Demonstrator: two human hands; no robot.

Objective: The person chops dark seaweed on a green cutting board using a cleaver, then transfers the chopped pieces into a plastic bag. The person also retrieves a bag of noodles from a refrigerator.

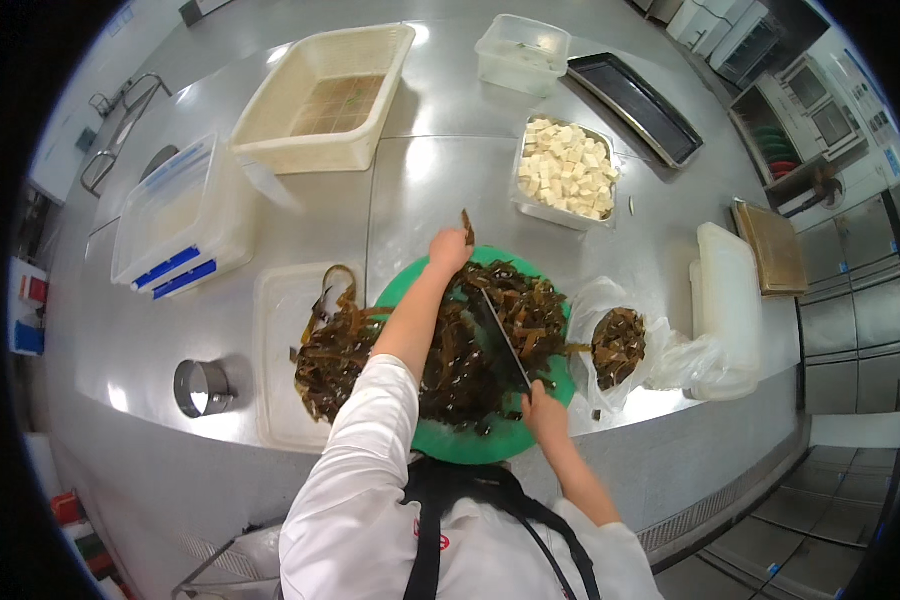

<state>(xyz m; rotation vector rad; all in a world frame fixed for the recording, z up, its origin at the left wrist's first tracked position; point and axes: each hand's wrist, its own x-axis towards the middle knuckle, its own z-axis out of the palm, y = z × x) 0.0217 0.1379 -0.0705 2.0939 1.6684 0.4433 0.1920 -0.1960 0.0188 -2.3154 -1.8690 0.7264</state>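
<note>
Dark brown seaweed, probably kelp [450, 367], is heaped over a round green cutting board [487, 448] in front of me. In my right hand [546, 414] is the handle of a knife [504, 337], its dark blade slanting away across the heap. Cut pieces lie to the right of the blade. My left hand [450, 251] is at the board's far edge, closed on a brown strip of kelp [466, 223] that sticks up past the fingers. More long strips rest on a white plastic lid or tray [274, 360] at the left, partly behind my left forearm.
An open plastic bag [581, 322] with cut kelp sits right of the board. Beyond stand a metal pan of tofu cubes [568, 172], a clear tub [523, 56], a black tray [637, 109] and a cream crate [330, 97]. Lidded boxes [180, 217] and a metal ring [202, 388] are left.
</note>
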